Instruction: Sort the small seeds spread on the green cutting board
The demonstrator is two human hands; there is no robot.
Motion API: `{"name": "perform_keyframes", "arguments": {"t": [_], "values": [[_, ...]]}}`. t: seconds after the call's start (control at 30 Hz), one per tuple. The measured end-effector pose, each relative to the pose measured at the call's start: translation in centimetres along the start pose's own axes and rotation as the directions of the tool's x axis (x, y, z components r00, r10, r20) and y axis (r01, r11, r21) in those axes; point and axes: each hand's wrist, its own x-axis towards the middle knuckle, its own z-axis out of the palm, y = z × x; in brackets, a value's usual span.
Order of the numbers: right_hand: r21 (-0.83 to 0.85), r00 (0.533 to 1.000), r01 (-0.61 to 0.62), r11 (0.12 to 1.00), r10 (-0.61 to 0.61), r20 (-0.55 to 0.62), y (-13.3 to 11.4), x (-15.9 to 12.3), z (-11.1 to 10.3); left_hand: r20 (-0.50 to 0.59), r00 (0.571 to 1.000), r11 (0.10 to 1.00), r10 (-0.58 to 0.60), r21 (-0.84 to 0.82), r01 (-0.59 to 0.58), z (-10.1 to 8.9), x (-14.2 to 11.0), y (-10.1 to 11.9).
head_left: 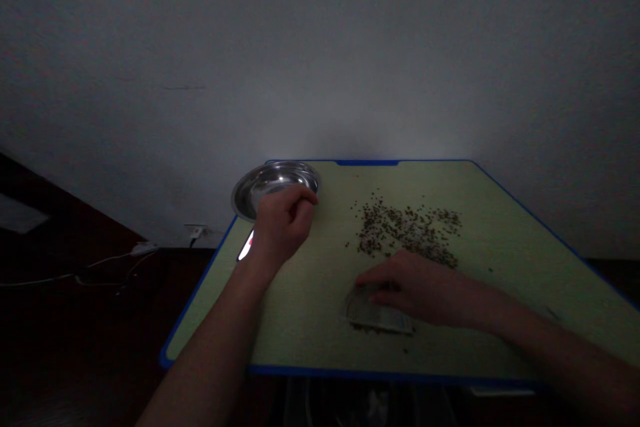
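My left hand (pixel 287 220) is closed, its fingers curled together in front of the near rim of a shiny metal bowl (pixel 273 180). Whatever those fingers may hold is hidden. A pale, flat piece (pixel 377 315), perhaps paper or plastic with faint print, is gripped between the thumb and fingers of my right hand (pixel 395 283), low over the table. Small dark grains (pixel 370 329) show along its near edge. Beyond my right hand, a scatter of small brown and dark grains or seeds (pixel 405 230) is spread across the table.
The light green table (pixel 310 333) has a blue edge and stands against a grey wall (pixel 350 80). A lit phone (pixel 245 247) lies partly behind my left wrist. Cables and a plug (pixel 197 233) are at the left, by the dark floor. The room is dim.
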Motion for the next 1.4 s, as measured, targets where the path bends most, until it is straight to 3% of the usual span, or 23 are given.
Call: {"name": "perform_keyframes", "arguments": {"t": [0.23,0.7,0.87,1.07,1.27,1.4], "values": [[0.051,0.995,0.069,0.996,-0.072,0.066,-0.7,-0.5,0.9,0.023,1.0,1.0,-0.018,-0.023,0.019,0.2,-0.1,-0.1],[0.114,0.992,0.094,0.989,-0.103,0.068,-1.7,-1.6,1.6,0.054,0.997,0.997,-0.049,-0.049,0.052,0.2,0.0,0.1],[0.103,0.999,0.019,0.994,-0.024,0.046,-1.3,-1.8,0.4,0.061,0.997,0.997,-0.05,-0.048,0.053,0.2,0.0,0.0],[0.043,0.984,-0.149,0.988,0.152,-0.091,2.4,-3.5,-1.2,0.086,0.994,0.997,-0.062,-0.038,0.066,0.1,0.1,0.2],[0.107,0.988,-0.149,0.983,0.152,-0.023,2.7,-4.9,0.2,0.094,0.993,0.996,-0.074,-0.045,0.078,0.2,0.0,0.3],[0.132,0.986,-0.139,0.981,0.15,-0.079,1.3,-4.8,1.6,0.091,0.993,0.996,-0.08,-0.035,0.084,0.3,0.0,0.1]]}}
